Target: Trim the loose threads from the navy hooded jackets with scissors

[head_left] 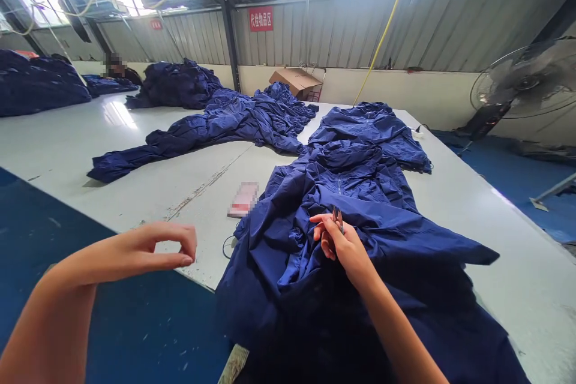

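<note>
Had little snips [338, 215] tucked in a curled right hand [336, 239], right by the blue clothing [414, 234] on the table [135, 201], near right. Held the left hand [135, 247] out near left, loosely curled and totally empty.

On the grey corrugated wall [288, 39] we can read one red sign [261, 19] with white characters in a single row: 代检物品区 (roughly, an area for items to be inspected, as we take it). Farther left along that wall we see a smaller red sign [156, 24] with pale marks, too small for us to make out. On the white tabletop [148, 204], a flat pinkish item [243, 199] with a red band is pixelated, so we cannot read any print there.
</note>
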`<state>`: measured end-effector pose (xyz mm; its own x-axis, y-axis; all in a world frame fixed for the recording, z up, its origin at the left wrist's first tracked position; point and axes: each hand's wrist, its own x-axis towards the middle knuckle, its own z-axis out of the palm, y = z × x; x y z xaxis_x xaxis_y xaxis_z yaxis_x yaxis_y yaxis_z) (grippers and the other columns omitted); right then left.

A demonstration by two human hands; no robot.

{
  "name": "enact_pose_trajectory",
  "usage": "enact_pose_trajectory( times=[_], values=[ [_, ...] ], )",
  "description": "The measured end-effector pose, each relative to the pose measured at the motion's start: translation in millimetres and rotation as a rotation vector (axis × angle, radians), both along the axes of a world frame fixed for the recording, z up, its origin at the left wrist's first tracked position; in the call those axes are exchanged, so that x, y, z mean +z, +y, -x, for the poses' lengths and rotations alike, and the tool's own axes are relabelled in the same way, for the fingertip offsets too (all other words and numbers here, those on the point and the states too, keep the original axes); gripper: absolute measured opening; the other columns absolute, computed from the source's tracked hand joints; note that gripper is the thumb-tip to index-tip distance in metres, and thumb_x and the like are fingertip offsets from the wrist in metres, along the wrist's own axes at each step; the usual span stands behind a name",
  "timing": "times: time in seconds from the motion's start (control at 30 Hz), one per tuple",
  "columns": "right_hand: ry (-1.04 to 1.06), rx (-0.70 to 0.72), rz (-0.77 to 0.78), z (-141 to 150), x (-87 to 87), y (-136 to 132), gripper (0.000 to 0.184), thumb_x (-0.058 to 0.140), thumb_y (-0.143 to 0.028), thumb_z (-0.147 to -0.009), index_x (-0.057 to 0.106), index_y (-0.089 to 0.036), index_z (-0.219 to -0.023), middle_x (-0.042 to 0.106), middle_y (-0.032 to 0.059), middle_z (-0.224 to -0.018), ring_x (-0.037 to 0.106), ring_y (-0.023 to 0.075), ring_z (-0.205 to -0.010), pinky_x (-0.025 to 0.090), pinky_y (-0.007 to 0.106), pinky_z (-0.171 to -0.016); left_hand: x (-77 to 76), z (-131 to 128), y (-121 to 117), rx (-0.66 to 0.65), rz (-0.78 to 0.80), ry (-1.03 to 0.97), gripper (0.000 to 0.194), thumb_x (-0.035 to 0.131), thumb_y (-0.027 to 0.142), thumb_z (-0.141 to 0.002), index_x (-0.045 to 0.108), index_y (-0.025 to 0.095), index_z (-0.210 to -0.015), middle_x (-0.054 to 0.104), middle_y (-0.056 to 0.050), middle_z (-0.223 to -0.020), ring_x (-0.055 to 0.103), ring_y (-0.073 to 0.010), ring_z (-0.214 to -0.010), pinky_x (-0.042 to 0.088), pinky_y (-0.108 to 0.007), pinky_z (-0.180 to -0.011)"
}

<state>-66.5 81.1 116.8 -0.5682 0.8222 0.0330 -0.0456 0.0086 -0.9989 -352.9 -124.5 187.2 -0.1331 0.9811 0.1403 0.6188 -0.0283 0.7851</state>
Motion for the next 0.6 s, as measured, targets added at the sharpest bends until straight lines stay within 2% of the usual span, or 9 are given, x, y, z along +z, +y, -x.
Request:
enact_pose_trajectory(
  times=[0.07,0.17,0.27,0.33,0.4,0.5,0.6],
  values=[
    [-0.001,-0.003,-0.002,0,0.8,0,0.049,0.059,-0.063,-0.084,0.069,-0.016,-0.095,0.062,0.0007,-0.068,0.045,0.0073,-0.041,0.029,0.020,-0.035,-0.2,-20,5,-0.102,0.009,-0.014,0.037,0.068,0.061,-0.077,0.075,0.025,-0.082,0.062,-0.003,-0.067,0.058,-0.0202,-0.071,0.047,-0.027,-0.065],
    [-0.006,-0.016,0.002,-4,-0.9,-1,0.049,0.060,-0.063,-0.083,0.070,-0.016,-0.095,0.062,0.0005,-0.067,0.045,0.0072,-0.040,0.029,0.020,-0.034,1.7,-52,25,-0.286,0.006,-0.034,0.033,0.069,0.058,-0.078,0.076,0.026,-0.086,0.064,-0.003,-0.070,0.060,-0.0202,-0.073,0.048,-0.027,-0.067],
    [-0.001,-0.031,0.020,-11,-3.5,-1,0.051,0.061,-0.065,-0.081,0.069,-0.016,-0.094,0.061,0.0000,-0.067,0.045,0.0071,-0.039,0.028,0.020,-0.033,5.9,-83,51,-0.642,0.101,-0.007,0.021,0.065,0.044,-0.087,0.077,0.026,-0.088,0.068,-0.004,-0.077,0.062,-0.0189,-0.075,0.049,-0.026,-0.071],
    [0.001,-0.047,0.015,-17,-3.4,-1,0.050,0.060,-0.064,-0.082,0.068,-0.016,-0.094,0.061,-0.0004,-0.067,0.045,0.0067,-0.039,0.029,0.019,-0.034,7.4,-103,66,-0.848,0.177,0.051,0.020,0.059,0.035,-0.093,0.077,0.026,-0.093,0.071,-0.005,-0.084,0.063,-0.0183,-0.078,0.049,-0.026,-0.074],
    [-0.002,-0.067,-0.002,-24,-1.3,0,0.049,0.059,-0.063,-0.084,0.068,-0.016,-0.095,0.060,-0.0007,-0.067,0.045,0.0062,-0.039,0.029,0.019,-0.035,8.1,-121,77,-0.927,0.178,0.076,0.022,0.056,0.032,-0.094,0.077,0.025,-0.096,0.072,-0.005,-0.087,0.064,-0.0188,-0.081,0.050,-0.027,-0.077],
    [-0.007,-0.095,-0.018,-34,3.8,1,0.049,0.060,-0.062,-0.083,0.068,-0.016,-0.095,0.060,-0.0007,-0.066,0.045,0.0062,-0.039,0.027,0.019,-0.034,13.1,-142,86,-1.065,0.217,-0.031,0.024,0.058,0.031,-0.092,0.077,0.027,-0.106,0.073,-0.006,-0.093,0.067,-0.0208,-0.084,0.053,-0.028,-0.082],
    [-0.009,-0.115,-0.021,-42,7.5,1,0.050,0.061,-0.063,-0.082,0.069,-0.015,-0.094,0.060,-0.0004,-0.065,0.045,0.0067,-0.040,0.028,0.019,-0.034,23.6,-150,92,-1.259,0.330,-0.152,0.037,0.063,0.023,-0.084,0.073,0.027,-0.120,0.072,-0.006,-0.115,0.068,-0.0264,-0.103,0.053,-0.030,-0.095]
  ],
)
